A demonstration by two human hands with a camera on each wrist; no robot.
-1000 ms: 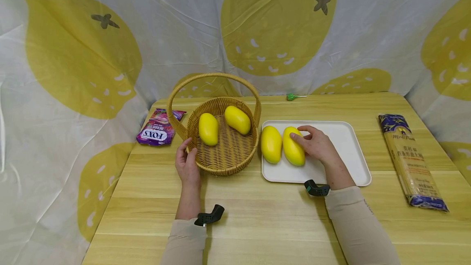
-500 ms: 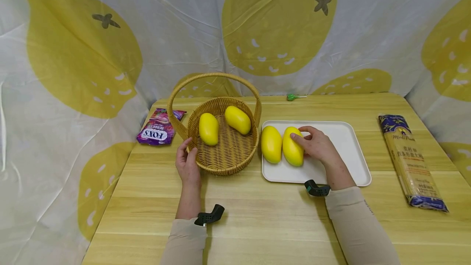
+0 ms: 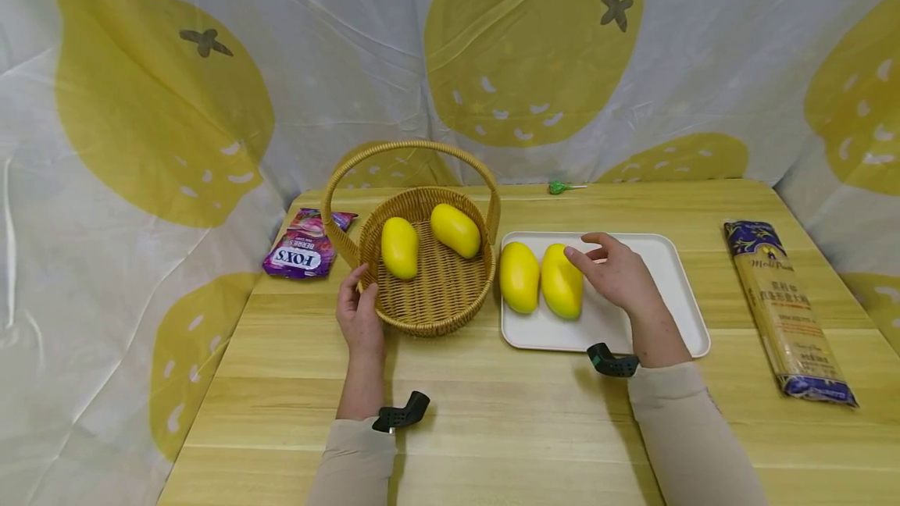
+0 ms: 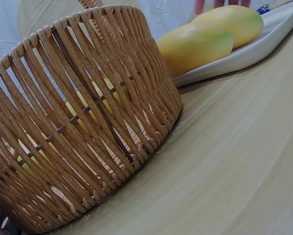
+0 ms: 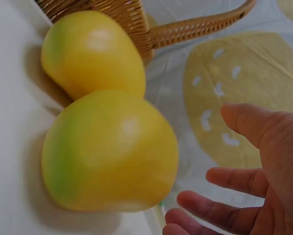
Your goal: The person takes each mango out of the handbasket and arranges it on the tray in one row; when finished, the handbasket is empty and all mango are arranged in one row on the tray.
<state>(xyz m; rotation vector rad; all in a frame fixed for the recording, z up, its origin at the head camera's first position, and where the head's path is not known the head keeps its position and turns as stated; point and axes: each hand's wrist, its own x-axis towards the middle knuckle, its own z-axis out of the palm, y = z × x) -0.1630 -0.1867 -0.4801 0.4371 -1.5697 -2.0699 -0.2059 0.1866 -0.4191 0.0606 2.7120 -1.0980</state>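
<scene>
My left hand [image 3: 360, 318] rests against the left front of a woven wicker basket [image 3: 450, 324], fingertips and thumb at its side near the base of the hoop handle. Only a sliver of that hand shows in the left wrist view, beside the basket wall [image 4: 87, 117]. Inside the basket lie two yellow mangoes, one left [image 3: 399, 248] and one right [image 3: 455, 230]. Two more mangoes, left [image 3: 519, 277] and right [image 3: 561, 281], lie side by side on a white tray [image 3: 654, 287]. My right hand [image 3: 619, 276] hovers by the right one, fingers spread and holding nothing; the right wrist view shows a gap between them.
A purple candy bag [image 3: 301, 244] lies left of the basket. At the back edge of the wooden table [image 3: 492, 428] is a green lollipop [image 3: 558, 187]. A spaghetti pack [image 3: 791, 311] lies to the right of the tray. A lemon-print curtain [image 3: 380, 37] surrounds the table.
My right hand has let go of the right mango on the tray and drawn back slightly up and right, its fingers spreading. The left hand and basket stay as they were.
</scene>
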